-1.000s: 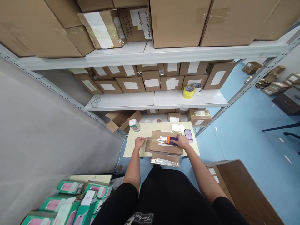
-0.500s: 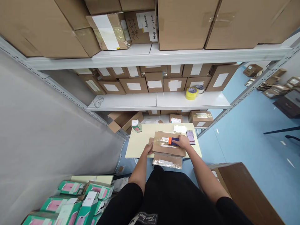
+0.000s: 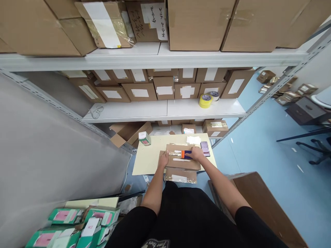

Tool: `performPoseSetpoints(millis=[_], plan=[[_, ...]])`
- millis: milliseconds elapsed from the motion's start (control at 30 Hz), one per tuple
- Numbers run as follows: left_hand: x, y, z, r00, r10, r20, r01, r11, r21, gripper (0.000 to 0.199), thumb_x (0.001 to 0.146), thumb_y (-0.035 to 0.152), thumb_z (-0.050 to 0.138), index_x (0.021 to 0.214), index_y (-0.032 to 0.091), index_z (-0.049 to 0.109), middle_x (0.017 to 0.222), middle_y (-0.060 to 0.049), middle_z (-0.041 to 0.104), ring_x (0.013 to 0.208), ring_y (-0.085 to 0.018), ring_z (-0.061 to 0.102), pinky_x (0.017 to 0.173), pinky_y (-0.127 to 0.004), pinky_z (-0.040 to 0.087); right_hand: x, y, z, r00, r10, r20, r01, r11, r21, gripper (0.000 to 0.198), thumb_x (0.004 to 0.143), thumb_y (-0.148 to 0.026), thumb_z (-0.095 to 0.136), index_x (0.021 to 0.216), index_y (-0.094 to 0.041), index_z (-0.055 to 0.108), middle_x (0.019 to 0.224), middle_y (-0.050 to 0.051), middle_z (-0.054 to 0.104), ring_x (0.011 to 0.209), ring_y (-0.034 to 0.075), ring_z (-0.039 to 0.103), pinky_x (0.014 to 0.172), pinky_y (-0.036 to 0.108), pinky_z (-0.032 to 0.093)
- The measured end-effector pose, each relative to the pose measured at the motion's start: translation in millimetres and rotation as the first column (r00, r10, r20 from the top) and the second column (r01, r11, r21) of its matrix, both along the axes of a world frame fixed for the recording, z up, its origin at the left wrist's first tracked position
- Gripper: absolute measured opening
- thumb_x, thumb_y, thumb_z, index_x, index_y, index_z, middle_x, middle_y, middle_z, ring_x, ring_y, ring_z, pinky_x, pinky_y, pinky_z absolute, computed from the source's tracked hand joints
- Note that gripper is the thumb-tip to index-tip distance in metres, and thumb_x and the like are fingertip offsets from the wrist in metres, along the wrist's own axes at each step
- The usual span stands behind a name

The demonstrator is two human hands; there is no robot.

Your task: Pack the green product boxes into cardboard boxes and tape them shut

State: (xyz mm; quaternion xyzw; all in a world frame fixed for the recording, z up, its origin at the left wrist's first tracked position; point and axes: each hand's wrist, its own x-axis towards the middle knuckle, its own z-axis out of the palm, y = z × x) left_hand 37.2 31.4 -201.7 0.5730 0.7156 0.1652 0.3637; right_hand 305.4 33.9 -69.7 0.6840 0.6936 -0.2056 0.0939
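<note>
A taped cardboard box lies on the small cream table, with a pale label and clear tape on its top. My right hand is closed round a dark blue tool with an orange end, resting over the box top; its exact kind is unclear. At the left end of the box, my left hand grips the edge, its fingers partly hidden. Another taped box sits lower, near my body.
The table holds a green-and-white carton, white papers and a phone. Tape rolls stand on the shelf behind. A large open carton is at my right, green packages at lower left.
My left hand has moved up onto the left edge of the box. The right hand still holds the blue and orange tool over it. The view has shifted slightly.
</note>
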Motion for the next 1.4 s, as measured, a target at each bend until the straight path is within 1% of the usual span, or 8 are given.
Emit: performPoseSetpoints(millis=[100,367,500,700,1000,1100,1167,1400], plan=[[-2.1,-0.7,-1.5,0.999,-0.018,-0.034,0.017,1.0,-0.01,0.066,0.107,0.055,0.025,0.133,0.011,0.066,0.129,-0.02,0.072,0.121,-0.031,0.068,0.103,-0.039,0.049,26.6,-1.7,4.2,0.999,-0.011,0.037,0.012,1.0,-0.027,0.068,0.084,-0.072,0.068,0.111,-0.01,0.076,0.113,0.023,0.076,0.108,0.033,0.072,0.087,0.034,0.053],[-1.1,7.6,-2.4,0.992,-0.048,-0.113,0.046,0.999,-0.022,0.065,0.107,0.053,0.026,0.127,0.008,0.068,0.118,-0.023,0.075,0.114,-0.034,0.07,0.097,-0.041,0.051,152.9,-32.2,13.9,0.975,-0.154,0.162,0.168,0.983,-0.074,0.063,0.081,-0.072,0.071,0.102,-0.013,0.076,0.106,0.022,0.077,0.102,0.031,0.073,0.083,0.033,0.053],[2.6,10.9,0.1,0.988,-0.062,-0.144,0.06,0.998,-0.02,0.061,0.108,0.05,0.026,0.126,0.008,0.068,0.119,-0.023,0.075,0.114,-0.035,0.07,0.097,-0.042,0.051,179.8,-42.8,13.6,0.957,-0.23,0.178,0.244,0.968,-0.061,0.063,0.077,-0.072,0.076,0.099,-0.013,0.077,0.102,0.022,0.077,0.1,0.031,0.074,0.084,0.032,0.053],[-11.5,11.3,11.8,0.957,-0.084,-0.277,0.081,0.996,-0.024,0.057,0.107,0.045,0.027,0.118,0.009,0.07,0.11,-0.022,0.077,0.109,-0.035,0.072,0.094,-0.042,0.052,148.1,-37.3,-7.3,0.955,-0.247,0.163,0.258,0.965,-0.05,0.059,0.074,-0.063,0.082,0.106,-0.014,0.077,0.109,0.022,0.077,0.103,0.032,0.074,0.084,0.033,0.054],[-31.4,7.2,14.1,0.946,-0.088,-0.312,0.081,0.996,-0.033,0.056,0.108,0.044,0.024,0.123,0.012,0.067,0.116,-0.02,0.076,0.11,-0.034,0.072,0.094,-0.041,0.052,52.4,-35.0,-81.7,0.931,-0.36,0.05,0.364,0.928,-0.083,0.032,0.09,-0.034,0.071,0.109,-0.01,0.076,0.113,0.025,0.076,0.109,0.033,0.072,0.086,0.034,0.052],[-33.8,7.9,11.1,0.947,-0.096,-0.306,0.085,0.995,-0.048,0.056,0.108,0.045,0.024,0.122,0.013,0.067,0.117,-0.019,0.076,0.11,-0.034,0.072,0.094,-0.041,0.052,52.2,-55.5,-104.4,0.901,-0.43,0.049,0.433,0.898,-0.08,0.04,0.098,-0.042,0.059,0.117,-0.009,0.071,0.112,0.025,0.076,0.107,0.032,0.073,0.086,0.035,0.052],[-38.2,8.1,10.3,0.947,-0.088,-0.309,0.076,0.996,-0.052,0.055,0.107,0.045,0.023,0.122,0.013,0.066,0.118,-0.019,0.076,0.111,-0.034,0.071,0.095,-0.042,0.052,58.0,-69.9,-118.7,0.842,-0.539,-0.029,0.536,0.841,-0.072,0.042,0.101,-0.041,0.05,0.122,-0.009,0.067,0.114,0.024,0.075,0.108,0.032,0.073,0.09,0.037,0.051],[-57.8,8.9,16.0,0.943,-0.027,-0.332,0.004,0.998,-0.07,0.053,0.107,0.045,0.025,0.125,0.014,0.064,0.117,-0.019,0.076,0.11,-0.034,0.072,0.094,-0.042,0.053,70.5,-80.1,-146.4,0.841,-0.478,-0.253,0.477,0.876,-0.068,0.046,0.091,-0.014,0.048,0.136,-0.009,0.058,0.133,0.017,0.068,0.125,0.029,0.062,0.104,0.032,0.045]])
